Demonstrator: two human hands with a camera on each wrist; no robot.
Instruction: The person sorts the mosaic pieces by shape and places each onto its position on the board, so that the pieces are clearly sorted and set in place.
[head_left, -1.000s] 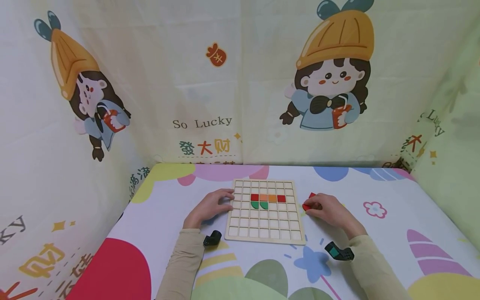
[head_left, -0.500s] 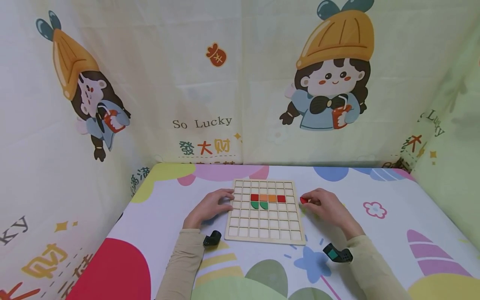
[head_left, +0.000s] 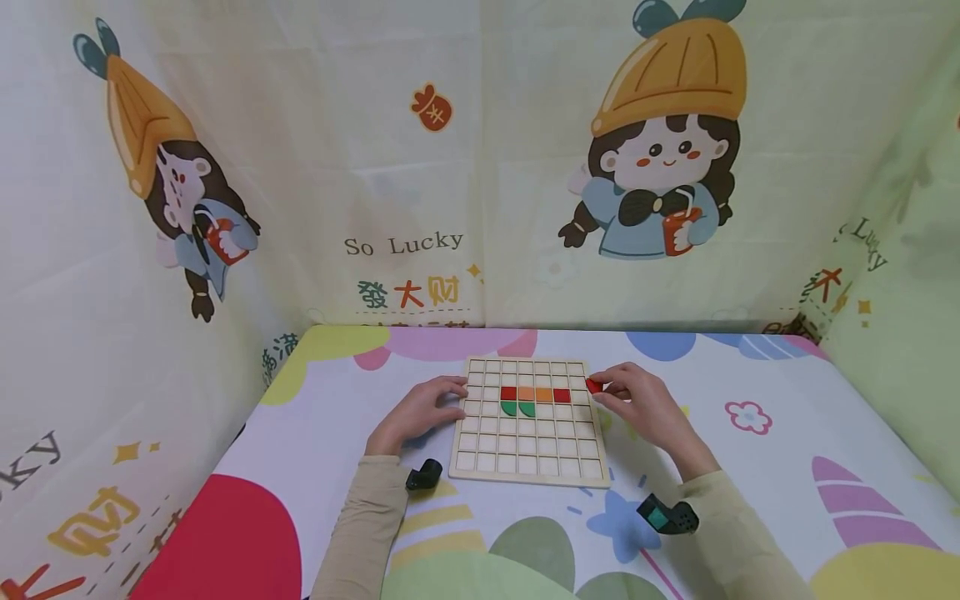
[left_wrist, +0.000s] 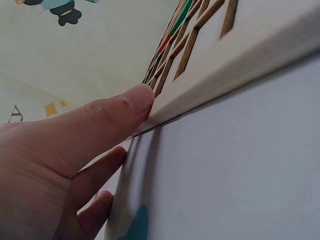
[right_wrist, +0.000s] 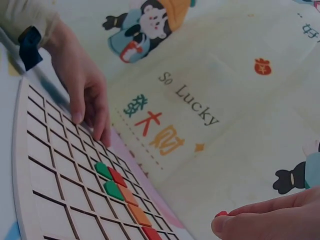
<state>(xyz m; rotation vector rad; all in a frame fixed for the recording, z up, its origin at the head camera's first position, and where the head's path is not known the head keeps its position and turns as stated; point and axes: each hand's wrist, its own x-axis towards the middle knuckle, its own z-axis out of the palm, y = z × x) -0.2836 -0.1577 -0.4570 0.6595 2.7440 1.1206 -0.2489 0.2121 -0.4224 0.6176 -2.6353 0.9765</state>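
Observation:
A wooden grid board (head_left: pixel 525 481) lies on the table. In one of its rows sit a red square tile (head_left: pixel 509 393), two orange tiles (head_left: pixel 536 394) and another red tile (head_left: pixel 562 396); two green rounded tiles (head_left: pixel 518 408) are in the row below. My left hand (head_left: pixel 422 413) rests against the board's left edge, its thumb touching the frame in the left wrist view. Just off the upper right edge, my right hand (head_left: pixel 643 405) pinches a small red tile (head_left: pixel 594 386) between thumb and fingers. Most of that tile is hidden in the right wrist view.
A patterned cloth (head_left: pixel 352 400) covers the table. Printed curtains (head_left: pixel 525 167) hang behind and at the sides. Each wrist wears a dark camera (head_left: pixel 424 475).
My right hand has moved left and away from me with the red tile, from beside the board to its upper right edge. The left hand stays in place.

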